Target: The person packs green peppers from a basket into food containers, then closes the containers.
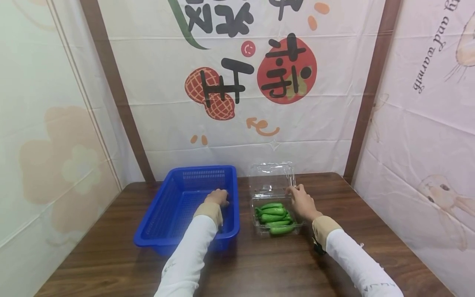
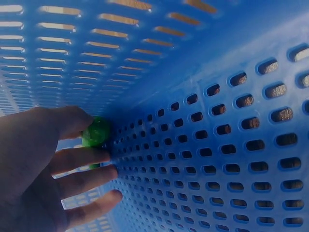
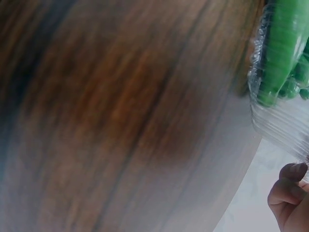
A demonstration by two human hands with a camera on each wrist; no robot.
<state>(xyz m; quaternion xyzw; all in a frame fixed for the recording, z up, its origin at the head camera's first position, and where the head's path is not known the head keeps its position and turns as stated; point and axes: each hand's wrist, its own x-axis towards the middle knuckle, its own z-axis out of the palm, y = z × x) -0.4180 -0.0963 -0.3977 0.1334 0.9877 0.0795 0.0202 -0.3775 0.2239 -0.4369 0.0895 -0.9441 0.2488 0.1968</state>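
My left hand reaches down inside a blue perforated basket, near its right wall. In the left wrist view, the thumb and fingers lie around a green pepper, which is partly hidden behind them. To the right stands an open clear plastic clamshell box, its lid raised at the back. Several long green peppers lie in it. My right hand pinches the box at its right side, near the hinge. Curled fingers show beside the box in the right wrist view.
Both containers stand on a dark wood-grain table. A printed white cloth hangs behind it, with more cloth along both sides. Brown posts stand at the back corners.
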